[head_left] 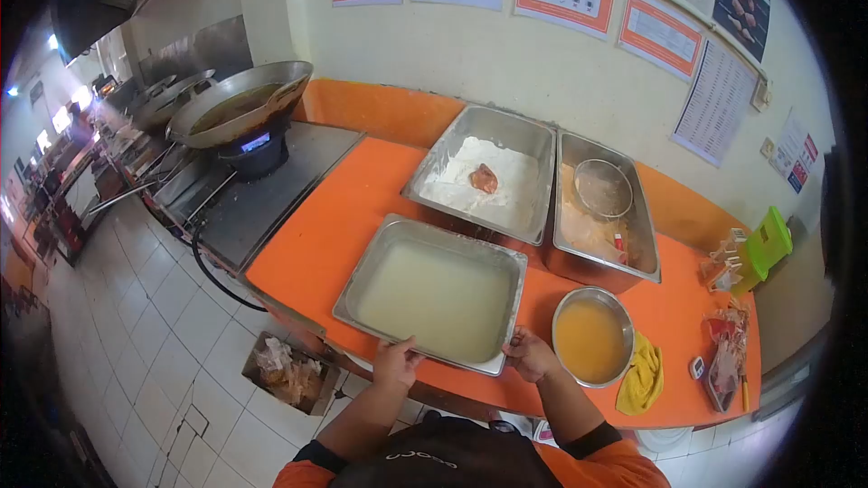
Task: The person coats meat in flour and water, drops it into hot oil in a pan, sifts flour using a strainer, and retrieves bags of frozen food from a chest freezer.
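A rectangular metal pan [366,282] of cloudy pale liquid rests on the orange counter in front of me. My left hand [398,362] is closed on its near rim, left of the middle. At the near right corner my right hand [532,354] grips the same pan's rim. Behind it stands a deeper metal pan [548,172] of white flour, with a piece of raw meat [484,179] lying on the flour. To the right, another pan [644,208] holds pale powder, a round sieve [603,188] and a red-handled tool [619,244].
A metal bowl [594,336] of orange-yellow liquid and a yellow cloth [643,375] lie near my right hand. A large wok [240,113] of dark oil sits on the stove at left. Below the counter is a cardboard box [287,372]. A green container [764,248] stands far right.
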Demonstrator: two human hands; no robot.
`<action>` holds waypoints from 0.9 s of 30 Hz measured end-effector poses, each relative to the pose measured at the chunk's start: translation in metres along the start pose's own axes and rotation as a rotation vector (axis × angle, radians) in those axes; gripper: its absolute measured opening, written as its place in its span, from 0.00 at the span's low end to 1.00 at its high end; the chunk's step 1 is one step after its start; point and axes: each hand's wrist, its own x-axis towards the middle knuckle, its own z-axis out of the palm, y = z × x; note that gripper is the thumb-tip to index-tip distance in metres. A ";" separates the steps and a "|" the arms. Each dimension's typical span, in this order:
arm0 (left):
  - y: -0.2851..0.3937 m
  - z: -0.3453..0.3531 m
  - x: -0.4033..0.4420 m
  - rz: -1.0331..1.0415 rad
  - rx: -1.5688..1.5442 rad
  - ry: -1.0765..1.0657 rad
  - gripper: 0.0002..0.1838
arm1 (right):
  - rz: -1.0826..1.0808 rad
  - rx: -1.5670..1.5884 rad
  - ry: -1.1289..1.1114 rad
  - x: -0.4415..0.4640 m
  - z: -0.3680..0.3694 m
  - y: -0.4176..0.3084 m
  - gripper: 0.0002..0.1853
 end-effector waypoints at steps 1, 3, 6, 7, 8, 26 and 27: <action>0.008 -0.004 0.004 0.003 0.007 -0.036 0.17 | 0.004 -0.006 0.003 0.006 0.001 0.002 0.14; 0.021 -0.014 0.013 0.003 0.018 -0.045 0.17 | 0.012 -0.004 0.000 0.020 0.008 0.014 0.13; 0.048 -0.027 0.027 -0.002 0.051 -0.056 0.17 | 0.032 0.039 -0.047 0.035 0.032 0.024 0.14; 0.058 -0.030 0.030 -0.010 0.069 -0.052 0.17 | 0.036 0.039 -0.023 0.041 0.039 0.028 0.14; 0.068 -0.033 0.034 -0.019 0.086 -0.047 0.18 | 0.037 0.056 -0.018 0.047 0.048 0.030 0.14; 0.237 -0.113 0.102 0.026 0.152 0.003 0.20 | 0.114 -0.057 0.001 0.136 0.229 0.054 0.10; 0.243 -0.117 0.104 0.008 0.144 -0.001 0.22 | 0.122 -0.144 -0.012 0.135 0.238 0.045 0.10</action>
